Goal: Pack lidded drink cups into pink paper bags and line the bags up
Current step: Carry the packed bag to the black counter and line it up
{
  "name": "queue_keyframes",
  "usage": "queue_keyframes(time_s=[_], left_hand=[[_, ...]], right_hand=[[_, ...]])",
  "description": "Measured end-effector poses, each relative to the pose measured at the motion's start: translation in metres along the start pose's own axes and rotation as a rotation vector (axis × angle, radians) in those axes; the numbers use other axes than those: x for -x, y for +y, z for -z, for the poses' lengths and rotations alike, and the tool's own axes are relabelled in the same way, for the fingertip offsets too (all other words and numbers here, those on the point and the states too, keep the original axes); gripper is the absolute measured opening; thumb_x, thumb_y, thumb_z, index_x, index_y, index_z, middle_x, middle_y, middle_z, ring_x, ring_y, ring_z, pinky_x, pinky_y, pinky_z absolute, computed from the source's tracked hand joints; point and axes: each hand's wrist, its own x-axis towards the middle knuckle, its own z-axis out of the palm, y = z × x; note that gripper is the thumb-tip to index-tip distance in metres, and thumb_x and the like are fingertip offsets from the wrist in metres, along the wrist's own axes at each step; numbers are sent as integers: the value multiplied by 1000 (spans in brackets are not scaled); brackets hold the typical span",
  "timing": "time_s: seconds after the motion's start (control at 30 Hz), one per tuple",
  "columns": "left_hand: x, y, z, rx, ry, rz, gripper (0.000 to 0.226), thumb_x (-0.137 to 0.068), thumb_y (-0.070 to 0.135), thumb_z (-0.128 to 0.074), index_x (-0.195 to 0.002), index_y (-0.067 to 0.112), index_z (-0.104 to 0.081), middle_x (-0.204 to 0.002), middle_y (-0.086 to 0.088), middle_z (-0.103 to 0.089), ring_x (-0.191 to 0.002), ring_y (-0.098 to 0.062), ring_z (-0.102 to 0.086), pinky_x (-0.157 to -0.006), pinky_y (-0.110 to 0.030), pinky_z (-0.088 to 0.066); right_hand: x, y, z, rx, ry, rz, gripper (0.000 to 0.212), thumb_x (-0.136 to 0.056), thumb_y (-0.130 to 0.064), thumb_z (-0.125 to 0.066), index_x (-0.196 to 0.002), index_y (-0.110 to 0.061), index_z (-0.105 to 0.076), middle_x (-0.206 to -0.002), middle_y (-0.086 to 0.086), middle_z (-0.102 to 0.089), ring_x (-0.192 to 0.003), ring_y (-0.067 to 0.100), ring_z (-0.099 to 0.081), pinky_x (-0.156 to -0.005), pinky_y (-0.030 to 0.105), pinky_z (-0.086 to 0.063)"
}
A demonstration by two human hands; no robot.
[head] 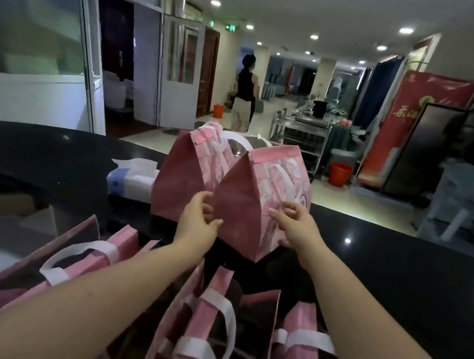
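The left hand (200, 220) pinches the near left edge of the front bag (255, 211), thumb on the dark pink end panel and fingers tucked behind it, in the gap beside the rear bag (185, 176). The right hand (294, 224) clasps the printed side, fingers bent against the paper and thumb lower, near the bottom corner. So the grip is two-handed and closed on this one bag, which stands upright on the black table (403, 272), just beside the rear bag and apparently touching it.

Judging by this, two bags are already in the row and the front one is being squared against its neighbour. Several more pink bags (202, 331) with white handles wait close to the person, tops open. Whether they hold cups cannot be told, so packing or lining up probably remains. A tissue box (131, 179) sits left of the row.
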Motion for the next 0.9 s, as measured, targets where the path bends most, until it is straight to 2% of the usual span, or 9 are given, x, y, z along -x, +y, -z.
queue_keyframes(time_s=[0.07, 0.17, 0.27, 0.33, 0.4, 0.53, 0.63, 0.73, 0.9], left_hand=[[-17, -3, 9, -19, 16, -66, 59, -85, 10, -71, -137, 22, -45, -112, -2, -59, -99, -16, -60, -90, -30, -49], [-36, -6, 9, -64, -86, -43, 58, -87, 23, -71, -139, 23, -47, -122, -5, -63, -113, -22, -58, -94, -28, -44], [-43, -15, 2, -170, -167, -55, 44, -88, 29, -69, -130, 23, -56, -121, -4, -66, -113, -24, -60, -84, -26, -42], [-47, -17, 2, -188, -154, -63, 31, -87, 29, -70, -116, 21, -62, -108, -4, -69, -106, -26, -62, -78, -26, -41], [-49, -19, 6, -186, -148, -80, 17, -85, 29, -71, -97, 24, -61, -90, 4, -65, -97, -26, -63, -74, -27, -40], [-46, -26, 19, -276, -121, -185, 33, -75, 49, -72, -72, 25, -50, -73, 11, -59, -73, -17, -60, -62, -32, -44], [-44, -25, 22, -300, -82, -244, 40, -69, 57, -69, -69, 26, -45, -74, 8, -55, -67, -14, -54, -56, -33, -42], [-47, -20, 20, -216, -66, -216, 34, -72, 50, -71, -77, 27, -46, -80, 8, -58, -70, -16, -56, -57, -31, -36], [-49, -26, 18, -250, -128, -197, 23, -78, 35, -71, -81, 26, -51, -87, 4, -60, -77, -22, -57, -62, -33, -39]], right_hand=[[4, -2, -15, 58, 55, 32, 63, -73, -36, -83, -124, -26, -48, -112, -7, -52, -87, 6, -55, -71, 29, -53], [7, 10, -42, 235, 166, 72, 90, -69, -32, -87, -140, -25, -33, -132, 3, -40, -116, 21, -49, -96, 37, -47], [9, 21, -55, 244, 297, 58, 75, -83, -17, -69, -144, -31, -28, -141, 10, -36, -114, 28, -51, -94, 42, -50], [9, 26, -57, 141, 306, 82, 65, -87, -10, -58, -141, -33, -31, -135, 7, -46, -108, 23, -56, -84, 36, -54], [9, 30, -57, 91, 285, 100, 55, -89, -14, -57, -136, -36, -36, -124, -2, -54, -100, 16, -61, -71, 26, -54], [8, 32, -61, 105, 292, 107, 27, -83, -27, -68, -103, -34, -52, -96, -3, -66, -83, 14, -65, -67, 28, -53], [4, 28, -71, 168, 347, 117, 25, -75, -37, -74, -84, -28, -52, -78, -6, -63, -67, 9, -60, -55, 24, -42], [-1, 22, -81, 298, 415, 104, 30, -72, -45, -69, -84, -24, -51, -81, -2, -62, -69, 16, -61, -54, 29, -43], [1, 24, -86, 398, 444, 76, 27, -77, -37, -68, -87, -21, -49, -86, -1, -59, -74, 21, -60, -60, 33, -48]])
